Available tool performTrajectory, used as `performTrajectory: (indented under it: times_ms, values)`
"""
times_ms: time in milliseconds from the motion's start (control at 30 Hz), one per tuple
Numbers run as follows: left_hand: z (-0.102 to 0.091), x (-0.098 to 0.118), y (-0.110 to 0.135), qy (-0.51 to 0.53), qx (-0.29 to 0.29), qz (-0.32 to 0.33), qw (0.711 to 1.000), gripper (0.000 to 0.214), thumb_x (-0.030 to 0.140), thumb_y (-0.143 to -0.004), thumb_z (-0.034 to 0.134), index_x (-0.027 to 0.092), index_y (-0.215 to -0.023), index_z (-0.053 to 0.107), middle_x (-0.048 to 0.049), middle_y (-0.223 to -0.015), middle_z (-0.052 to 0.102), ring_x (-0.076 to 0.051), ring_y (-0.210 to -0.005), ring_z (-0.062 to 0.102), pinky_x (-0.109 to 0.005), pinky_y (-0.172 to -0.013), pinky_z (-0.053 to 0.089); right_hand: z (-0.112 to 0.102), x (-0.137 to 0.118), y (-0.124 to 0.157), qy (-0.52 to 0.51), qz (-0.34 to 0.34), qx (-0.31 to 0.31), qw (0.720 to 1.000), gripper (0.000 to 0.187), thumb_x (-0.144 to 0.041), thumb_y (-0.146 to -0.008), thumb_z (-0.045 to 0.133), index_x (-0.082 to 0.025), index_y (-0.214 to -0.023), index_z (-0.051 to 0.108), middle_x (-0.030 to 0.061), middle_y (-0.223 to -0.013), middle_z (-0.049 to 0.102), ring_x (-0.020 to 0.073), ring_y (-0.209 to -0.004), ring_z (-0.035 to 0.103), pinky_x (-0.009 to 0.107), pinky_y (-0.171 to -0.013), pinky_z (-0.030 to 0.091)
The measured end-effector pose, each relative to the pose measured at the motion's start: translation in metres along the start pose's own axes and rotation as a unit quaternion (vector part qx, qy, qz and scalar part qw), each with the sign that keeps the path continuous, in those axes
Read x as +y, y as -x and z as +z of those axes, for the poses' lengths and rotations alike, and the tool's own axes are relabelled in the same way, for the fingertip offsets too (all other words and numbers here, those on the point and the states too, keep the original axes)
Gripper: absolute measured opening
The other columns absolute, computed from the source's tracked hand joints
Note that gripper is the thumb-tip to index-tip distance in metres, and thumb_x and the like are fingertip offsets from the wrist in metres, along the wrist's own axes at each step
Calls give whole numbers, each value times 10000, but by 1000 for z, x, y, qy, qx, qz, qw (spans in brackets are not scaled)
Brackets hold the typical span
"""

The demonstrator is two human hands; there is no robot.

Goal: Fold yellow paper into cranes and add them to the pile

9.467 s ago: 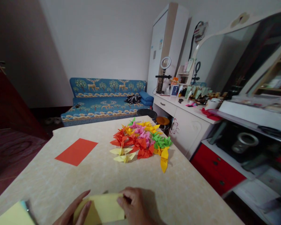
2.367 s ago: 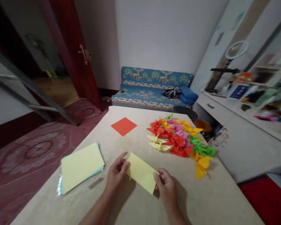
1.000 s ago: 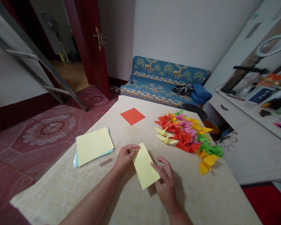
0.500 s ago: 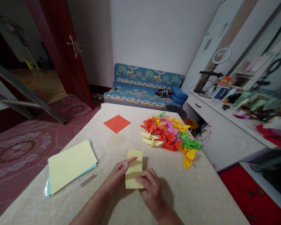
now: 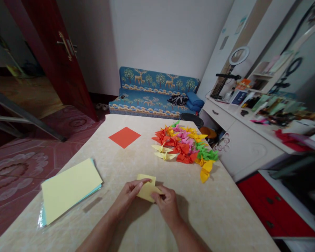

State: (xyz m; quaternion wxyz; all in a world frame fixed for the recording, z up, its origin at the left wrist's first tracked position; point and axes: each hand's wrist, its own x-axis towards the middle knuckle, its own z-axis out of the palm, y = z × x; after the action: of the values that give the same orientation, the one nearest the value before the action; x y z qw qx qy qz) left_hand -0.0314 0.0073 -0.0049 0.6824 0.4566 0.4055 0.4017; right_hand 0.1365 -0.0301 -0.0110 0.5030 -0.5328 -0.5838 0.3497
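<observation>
Both my hands grip a folded pale yellow paper point(image 5: 146, 188) low over the beige table point(image 5: 225, 217). My left hand point(image 5: 127, 196) pinches its left edge, fingers closed on it. My right hand point(image 5: 166, 204) pinches its lower right corner and bends it up. A stack of square sheets point(image 5: 69, 189), yellow on top, lies to the left. A single red sheet point(image 5: 124, 137) lies farther back. A heap of folded paper cranes point(image 5: 185, 147) in red, yellow, pink, green and orange sits beyond my hands to the right.
A white dresser point(image 5: 241, 140) crowded with small items and a ring light point(image 5: 237, 56) runs along the right. A blue patterned sofa point(image 5: 154, 92) stands past the table's far end. A dark red door point(image 5: 55, 56) is open at the left.
The yellow paper went from a long rectangle lying flat to a shorter folded piece, with the near end lifted by my right hand. The camera view shifted slightly left.
</observation>
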Motion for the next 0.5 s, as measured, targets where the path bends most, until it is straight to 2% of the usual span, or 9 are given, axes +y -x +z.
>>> performTrajectory:
  times_ms: [100,200,300,367,433,500]
  values:
    - [3,0,3,27,17,-4,999,507,574,-762,603,122,-934,756,-117,-874,721,-252,-783,615,-318,-702,457,5,2,-6,-64,78,15,995,149,-296,-733,647,-153,-746,688,-7,-601,623,136,-550,541,216,-501,435]
    - [5,3,3,20,-1,3,1000,469,557,-761,616,113,-822,757,-99,-798,711,-219,-730,603,-289,-677,447,10,1,-13,-84,106,30,990,156,-303,-727,630,-157,-676,616,-37,-564,557,111,-523,486,200,-490,394]
    - [6,7,0,-5,-28,-3,1000,393,488,-738,673,103,-770,742,-74,-732,690,-168,-652,573,-245,-616,416,13,-3,-16,-76,93,49,991,238,-369,-775,585,-190,-626,531,-60,-529,473,101,-497,430,195,-468,356]
    - [8,9,-1,-11,-26,-3,1000,373,467,-710,704,101,-775,740,-65,-714,680,-149,-624,553,-227,-581,396,13,-4,-17,-68,79,66,992,285,-399,-802,561,-208,-604,487,-64,-518,430,107,-493,418,200,-468,355]
    - [9,11,-1,-10,-16,0,1000,361,449,-690,724,101,-787,742,-63,-713,677,-145,-619,546,-223,-571,392,13,-4,-17,-55,48,94,993,288,-390,-808,565,-214,-598,476,-46,-574,462,124,-552,465,211,-517,399]
    - [10,11,-1,-5,-15,-1,1000,361,430,-685,732,98,-825,747,-71,-741,687,-154,-636,557,-233,-587,405,12,-2,-18,-46,11,121,991,248,-368,-821,557,-211,-635,518,-2,-720,545,153,-690,539,234,-630,457]
